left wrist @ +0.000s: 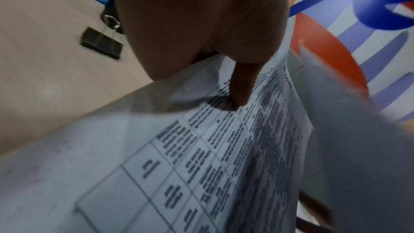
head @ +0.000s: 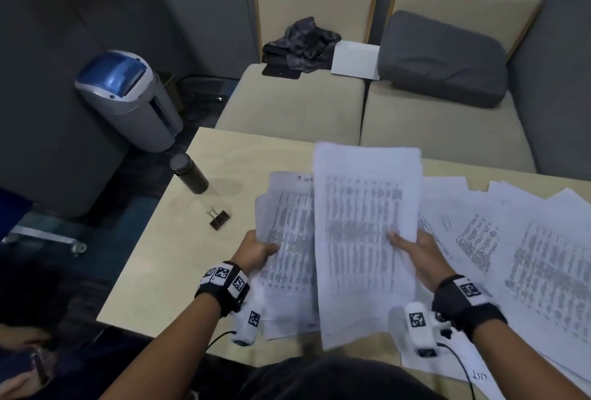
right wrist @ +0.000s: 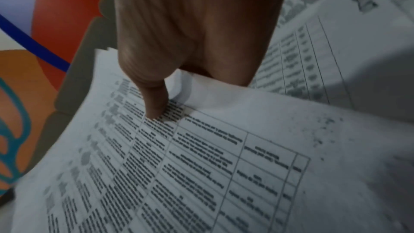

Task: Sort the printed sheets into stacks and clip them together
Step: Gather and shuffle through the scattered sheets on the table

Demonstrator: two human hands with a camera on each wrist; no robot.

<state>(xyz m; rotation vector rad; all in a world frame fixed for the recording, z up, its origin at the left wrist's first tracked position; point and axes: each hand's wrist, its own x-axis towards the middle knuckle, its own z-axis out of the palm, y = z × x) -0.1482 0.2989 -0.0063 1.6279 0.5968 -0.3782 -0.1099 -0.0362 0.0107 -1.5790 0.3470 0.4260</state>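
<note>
My left hand (head: 256,251) grips a bundle of printed table sheets (head: 287,239) by its left edge, thumb on top (left wrist: 240,86). My right hand (head: 412,247) pinches a second sheaf of printed sheets (head: 364,233) held up above the table, thumb pressed on the print (right wrist: 156,102). This raised sheaf overlaps the left bundle's right side. More printed sheets (head: 511,239) lie fanned over the right of the table. A black binder clip (head: 219,219) lies on the wood to the left of my left hand, also seen in the left wrist view as the binder clip (left wrist: 102,43).
A dark cylindrical bottle (head: 188,174) stands near the light wooden table's (head: 166,255) far left corner. Beyond the table are beige seats (head: 287,105) with a grey cushion (head: 441,60), dark cloth and a white sheet. A blue-lidded bin (head: 128,95) stands on the floor at left.
</note>
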